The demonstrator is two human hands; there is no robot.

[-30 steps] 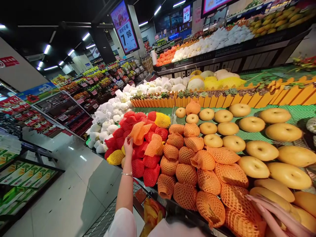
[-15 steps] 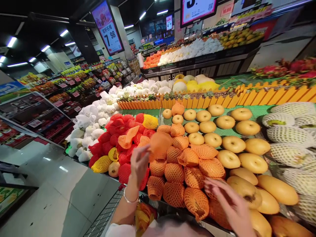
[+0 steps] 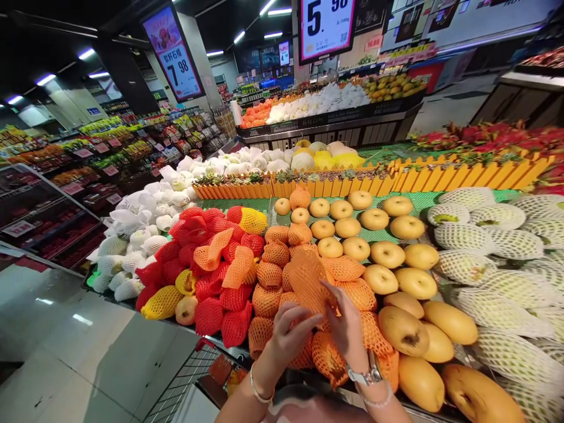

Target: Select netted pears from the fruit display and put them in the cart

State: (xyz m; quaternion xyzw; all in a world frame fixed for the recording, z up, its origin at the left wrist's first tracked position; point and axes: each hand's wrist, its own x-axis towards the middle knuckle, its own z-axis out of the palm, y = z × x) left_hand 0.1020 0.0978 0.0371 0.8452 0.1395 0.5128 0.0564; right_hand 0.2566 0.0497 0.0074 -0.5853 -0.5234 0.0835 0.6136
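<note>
An orange foam fruit net (image 3: 308,277) hangs over the fruit stand, looking flat and a little blurred. My right hand (image 3: 346,323) grips its lower right edge between thumb and fingers. Just left of the net's lower end is my left hand (image 3: 291,332), fingers curved and parted, with nothing visible in them. Below and around both hands sit round fruits in orange nets (image 3: 267,301). Bare yellow-brown pears (image 3: 388,254) lie in rows to the right. On the left is a heap of fruits in red nets (image 3: 209,317), with loose orange net sleeves (image 3: 239,267) on top.
White-netted fruits (image 3: 467,238) fill the right side, and white-wrapped ones (image 3: 132,235) the far left. A low orange fence (image 3: 335,187) with plants runs behind the pears. A wire shopping cart (image 3: 176,376) stands at the stand's front edge, lower left.
The orange net has passed from my left hand to my right and moved right and down. My hands have come close together. The view has shifted rightward.
</note>
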